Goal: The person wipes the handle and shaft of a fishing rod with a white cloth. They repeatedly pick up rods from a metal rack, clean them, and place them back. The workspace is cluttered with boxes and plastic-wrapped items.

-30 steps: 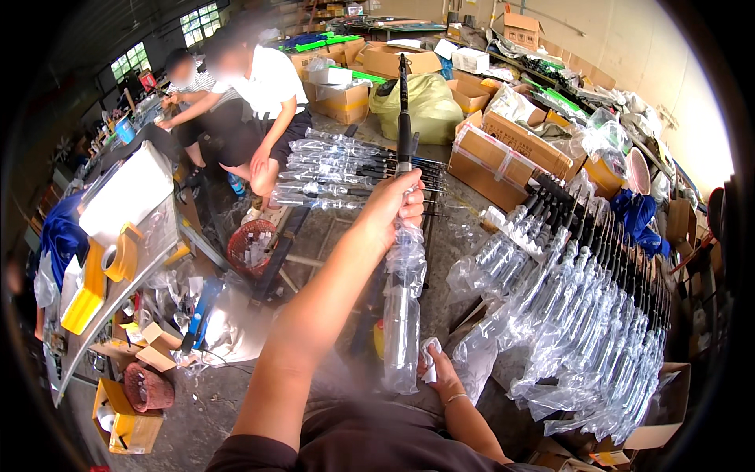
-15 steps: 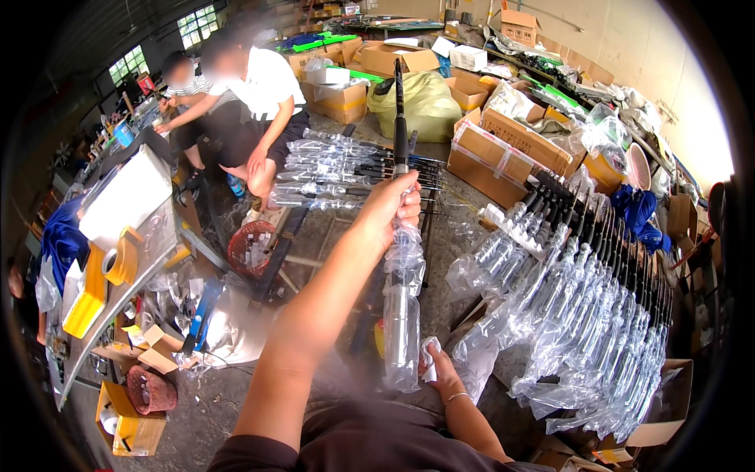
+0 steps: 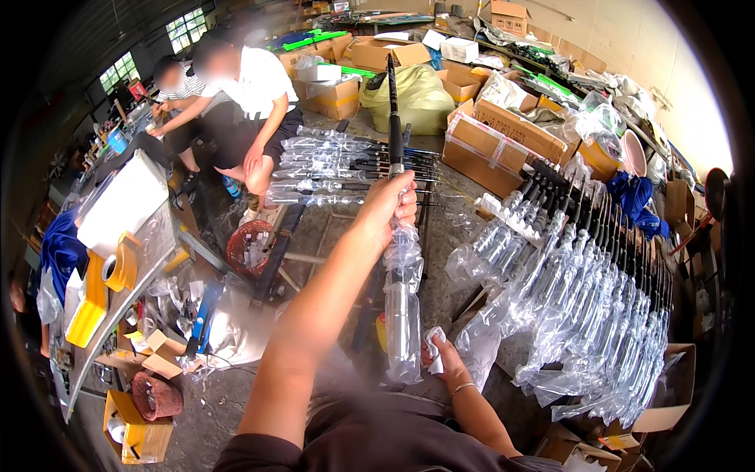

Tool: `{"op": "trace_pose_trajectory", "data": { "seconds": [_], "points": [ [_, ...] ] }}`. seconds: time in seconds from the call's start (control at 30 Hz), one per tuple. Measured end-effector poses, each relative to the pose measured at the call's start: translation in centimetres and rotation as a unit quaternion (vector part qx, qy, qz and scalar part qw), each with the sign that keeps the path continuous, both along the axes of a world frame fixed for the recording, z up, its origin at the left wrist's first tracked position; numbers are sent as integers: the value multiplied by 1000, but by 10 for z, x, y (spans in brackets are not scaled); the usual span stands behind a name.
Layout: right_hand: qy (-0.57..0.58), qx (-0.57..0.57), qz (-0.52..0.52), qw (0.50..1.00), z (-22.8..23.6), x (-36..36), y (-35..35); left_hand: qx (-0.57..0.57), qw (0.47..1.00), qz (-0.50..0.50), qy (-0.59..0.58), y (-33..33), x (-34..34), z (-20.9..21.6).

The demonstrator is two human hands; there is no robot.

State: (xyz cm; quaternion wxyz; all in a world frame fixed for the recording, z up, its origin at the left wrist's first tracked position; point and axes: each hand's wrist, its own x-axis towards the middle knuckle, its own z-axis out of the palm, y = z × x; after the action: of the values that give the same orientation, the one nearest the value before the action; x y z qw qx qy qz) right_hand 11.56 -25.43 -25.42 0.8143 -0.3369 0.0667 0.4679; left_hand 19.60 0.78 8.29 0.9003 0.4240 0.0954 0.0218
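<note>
Upright in front of me stands a fishing rod (image 3: pixel 395 141) with a dark upper shaft. Its lower handle is wrapped in a clear plastic sleeve (image 3: pixel 403 334). My left hand (image 3: pixel 389 206) is closed around the rod just above the sleeve. Low beside the sleeve's bottom end, my right hand (image 3: pixel 451 363) grips a crumpled white cloth (image 3: pixel 434 350); it appears apart from the rod. To the right leans a dense row of similar plastic-wrapped rods (image 3: pixel 586 295). Another batch of wrapped rods (image 3: pixel 314 167) lies ahead on a low rack.
Two people (image 3: pixel 263 94) sit at the far left beside a bench. A red basket (image 3: pixel 250 245) stands on the floor left of my arm. A tape roll (image 3: pixel 119 267) rests on the left table (image 3: pixel 149 271). Cardboard boxes (image 3: pixel 487 153) and a yellow-green sack (image 3: pixel 421 98) stand ahead.
My right hand with the cloth has shifted slightly up and right, away from the sleeve. My left hand keeps its hold on the rod. The whole view has shifted a little.
</note>
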Motion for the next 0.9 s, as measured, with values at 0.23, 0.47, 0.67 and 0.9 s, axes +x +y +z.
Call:
{"op": "trace_pose_trajectory", "data": {
  "seconds": [0.23, 0.47, 0.67, 0.9],
  "points": [
    [-149, 50, 44, 987, 117, -16, -11, 68, 996, 62, -4, -14, -14, -17],
    [-433, -82, 160, 883, 191, -16, -8, 191, 964, 159, -89, -49, -24, -32],
    [-662, -168, 107, 723, 224, -58, 32, 182, 952, 49, -242, -40, -40, -27],
    [-658, -254, -58, 706, 233, -52, 32, 171, 953, -4, -252, -36, -50, -36]
  ]
}}
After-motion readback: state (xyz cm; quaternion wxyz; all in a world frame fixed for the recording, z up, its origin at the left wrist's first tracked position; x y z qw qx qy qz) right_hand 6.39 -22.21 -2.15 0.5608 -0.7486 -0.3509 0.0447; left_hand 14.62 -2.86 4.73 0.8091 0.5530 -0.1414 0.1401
